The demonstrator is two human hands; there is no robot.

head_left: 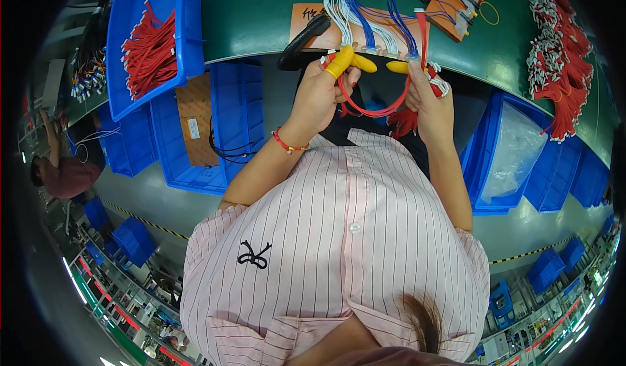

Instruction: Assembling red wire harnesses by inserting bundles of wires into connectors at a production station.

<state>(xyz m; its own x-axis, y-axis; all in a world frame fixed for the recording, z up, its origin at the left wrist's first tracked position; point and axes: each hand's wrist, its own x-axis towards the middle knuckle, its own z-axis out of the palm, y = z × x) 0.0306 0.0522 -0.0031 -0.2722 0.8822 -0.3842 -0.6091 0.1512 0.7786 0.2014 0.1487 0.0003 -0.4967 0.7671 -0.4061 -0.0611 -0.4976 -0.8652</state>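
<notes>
Left hand: fingers closed on one end of the looped red cables, just off the green table's near edge.
Right hand: closed on their other end, by the same edge.
Progress: one loop in hand; red bunches lie at the table's right end, whether finished, cannot tell.
Blue tray: table's left; red cable heap, probably still to handle.
Blue bin: below table's right; clear plastic bag.
</notes>
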